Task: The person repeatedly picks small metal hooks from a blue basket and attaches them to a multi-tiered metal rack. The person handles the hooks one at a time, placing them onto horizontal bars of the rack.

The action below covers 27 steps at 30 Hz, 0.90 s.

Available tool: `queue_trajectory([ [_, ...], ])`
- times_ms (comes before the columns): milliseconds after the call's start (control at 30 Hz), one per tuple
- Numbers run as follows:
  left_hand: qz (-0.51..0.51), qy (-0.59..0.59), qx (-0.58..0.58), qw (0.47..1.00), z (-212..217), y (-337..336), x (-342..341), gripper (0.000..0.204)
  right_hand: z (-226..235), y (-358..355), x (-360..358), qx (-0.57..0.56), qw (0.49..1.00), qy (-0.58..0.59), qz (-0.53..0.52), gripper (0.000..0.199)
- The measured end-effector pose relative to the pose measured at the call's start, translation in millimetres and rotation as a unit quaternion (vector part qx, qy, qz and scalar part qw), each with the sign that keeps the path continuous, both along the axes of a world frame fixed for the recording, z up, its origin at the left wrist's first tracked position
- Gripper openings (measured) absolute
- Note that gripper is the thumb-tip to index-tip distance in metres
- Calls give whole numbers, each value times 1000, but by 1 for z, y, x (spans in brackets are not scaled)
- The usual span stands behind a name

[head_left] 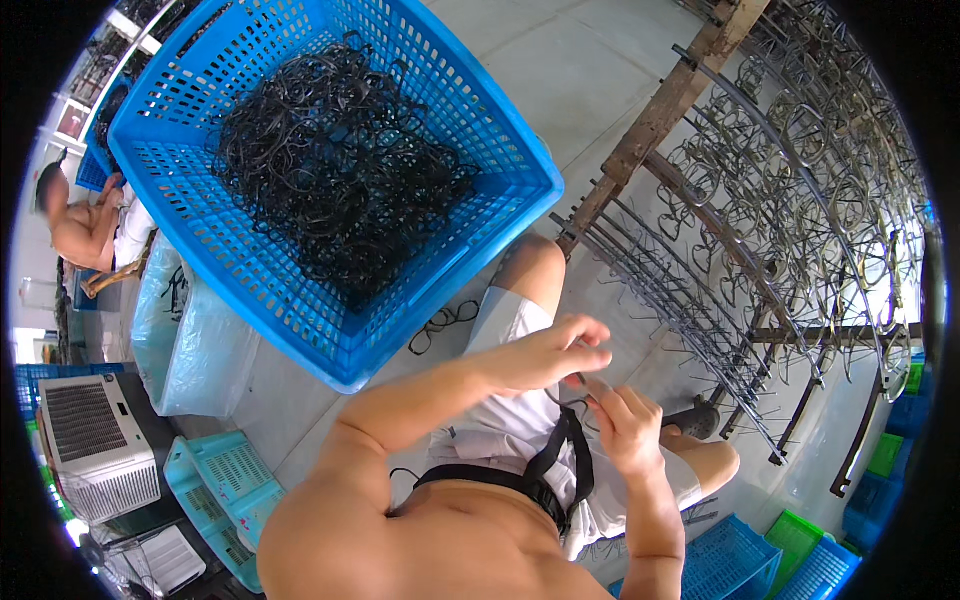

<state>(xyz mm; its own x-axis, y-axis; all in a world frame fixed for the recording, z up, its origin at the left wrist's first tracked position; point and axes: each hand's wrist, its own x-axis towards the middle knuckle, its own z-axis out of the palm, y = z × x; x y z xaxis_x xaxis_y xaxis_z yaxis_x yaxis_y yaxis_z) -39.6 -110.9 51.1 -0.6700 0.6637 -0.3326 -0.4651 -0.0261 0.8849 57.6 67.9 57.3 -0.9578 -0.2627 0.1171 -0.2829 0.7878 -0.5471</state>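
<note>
I see both hands, left hand (545, 352) and right hand (625, 425), pinching one eyeglass frame (578, 385), probably; rack (760, 250) partly hung; basket (300, 310) well stocked.

Bare torso, bare arms, white shorts (505, 425), black strap (560, 455) hanging over the shorts, black band (470, 478) just above the shorts' waist

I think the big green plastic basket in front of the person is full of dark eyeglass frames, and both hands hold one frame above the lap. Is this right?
Not quite: the big plastic basket is blue, not green, as the head view shows. The rest holds: it is full of dark eyeglass frames, and the left hand and right hand hold one thin dark frame above the lap.
</note>
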Motion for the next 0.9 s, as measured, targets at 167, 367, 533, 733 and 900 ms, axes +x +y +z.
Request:
queue_trajectory([
  [167, 71, 58, -237, 967, 18, -101, -112, 37, -19, 54, 41, -183, 938, -14, -295, 18],
  [367, 43, 149, -801, 578, -74, -222, -193, 45, -5, 146, 105, -256, 729, 143, -619, 20],
  [533, 74, 215, -820, 526, -165, -320, -178, 54, 38, 213, 134, -348, 571, 290, -684, 17],
  [733, 14, 168, -813, 557, -177, -303, -206, 55, -18, 295, 185, -446, 489, 393, -638, 19],
  [900, 80, 137, -818, 553, -91, -228, -188, 53, -64, 308, 150, -541, 449, 355, -616, 21],
])
